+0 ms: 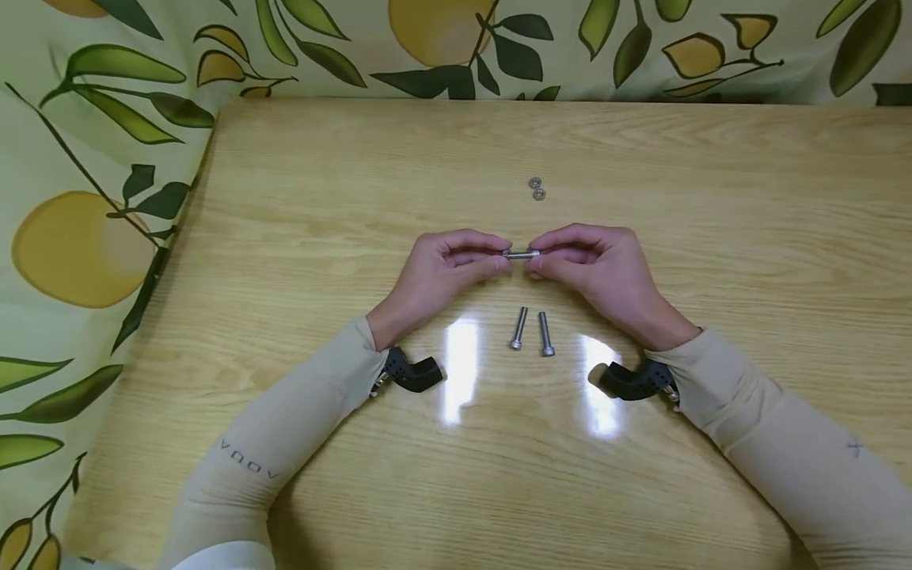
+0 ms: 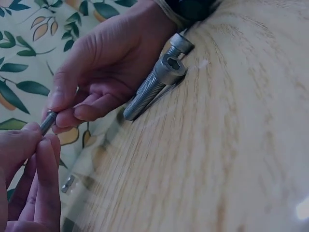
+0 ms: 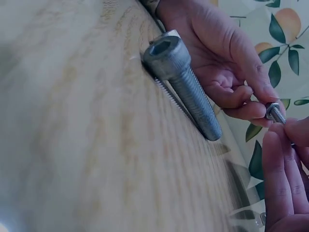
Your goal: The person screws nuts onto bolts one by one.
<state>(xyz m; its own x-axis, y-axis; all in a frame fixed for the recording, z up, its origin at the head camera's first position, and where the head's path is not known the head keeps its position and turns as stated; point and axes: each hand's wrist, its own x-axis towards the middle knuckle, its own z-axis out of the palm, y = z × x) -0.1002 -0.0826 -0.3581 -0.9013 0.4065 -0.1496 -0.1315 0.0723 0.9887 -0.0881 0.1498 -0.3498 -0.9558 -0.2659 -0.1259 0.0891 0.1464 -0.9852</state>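
Over the middle of the table, both hands meet at one small steel bolt [image 1: 522, 255], held roughly level. My left hand [image 1: 452, 265] pinches a hex nut [image 3: 272, 110] between thumb and fingers at the bolt's left end, where thread shows beside the nut in the right wrist view. At the other end my right hand [image 1: 602, 265] pinches the bolt, its fingertips partly covering the head. Two socket head bolts [image 1: 519, 328] [image 1: 545, 334] lie side by side on the table, nearer the body, with their heads towards it.
Beyond the hands, two loose nuts [image 1: 535, 183] [image 1: 539, 194] lie close together on the wooden table [image 1: 321, 182]. A fruit-and-leaf patterned cloth [image 1: 342, 47] hangs along the back and left edges. Black wrist devices [image 1: 413, 374] sit at both sleeve cuffs.
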